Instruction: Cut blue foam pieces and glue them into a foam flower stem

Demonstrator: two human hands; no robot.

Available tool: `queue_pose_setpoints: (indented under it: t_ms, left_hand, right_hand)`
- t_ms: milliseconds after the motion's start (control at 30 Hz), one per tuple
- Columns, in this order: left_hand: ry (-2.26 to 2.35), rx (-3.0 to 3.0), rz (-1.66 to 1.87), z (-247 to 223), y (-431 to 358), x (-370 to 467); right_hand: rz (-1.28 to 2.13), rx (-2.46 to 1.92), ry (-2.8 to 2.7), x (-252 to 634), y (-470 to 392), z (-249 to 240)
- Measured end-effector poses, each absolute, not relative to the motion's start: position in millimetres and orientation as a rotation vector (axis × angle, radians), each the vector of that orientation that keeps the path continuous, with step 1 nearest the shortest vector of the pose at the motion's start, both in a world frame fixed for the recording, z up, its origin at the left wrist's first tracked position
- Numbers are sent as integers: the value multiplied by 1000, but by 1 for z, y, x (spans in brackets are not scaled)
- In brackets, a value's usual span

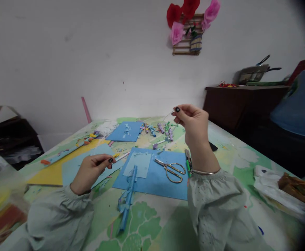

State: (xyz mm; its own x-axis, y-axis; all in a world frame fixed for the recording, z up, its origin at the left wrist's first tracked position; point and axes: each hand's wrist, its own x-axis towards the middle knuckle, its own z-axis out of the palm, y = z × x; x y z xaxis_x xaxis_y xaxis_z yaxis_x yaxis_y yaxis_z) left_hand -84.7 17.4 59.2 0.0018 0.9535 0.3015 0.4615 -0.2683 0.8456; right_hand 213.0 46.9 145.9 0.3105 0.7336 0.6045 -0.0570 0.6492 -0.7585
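My left hand (91, 171) is raised over the left side of the table, thumb and fingers pinched on a thin white stick (122, 156). Higher up, at the right, my right hand (194, 122) pinches a fine whitish strand (168, 114); I cannot tell whether it is thread or a paper strip. Between the hands lies a blue sheet (163, 184) with a pale blue paper piece (142, 167) on it. Gold-handled scissors (172, 170) rest on that sheet with blades parted. A rolled blue paper tube (127, 205) with curled cut strips overlaps its near left edge.
Behind lie another blue sheet (123, 132) and several small fringed paper rolls (165, 130). Yellow paper (46, 177) is at left, a green pen (188, 167) beside the scissors. A dark phone-like object (213, 146) and a wrapped food item (297, 184) are at right.
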Motion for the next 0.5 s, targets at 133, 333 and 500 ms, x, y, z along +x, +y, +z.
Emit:
queue_pose_setpoints:
  t_ms: [133,333,500]
  left_hand:
    - [1647,2086,897,53,17,-96]
    - [1762,2520,292,55,8,-101]
    - [1525,2399,116,69,1,-98]
  right_hand:
    - [485,-670,-1090,224,40,151]
    - [664,-707,-1392,212,32,150]
    - [933,-852,-2105,185,40,133]
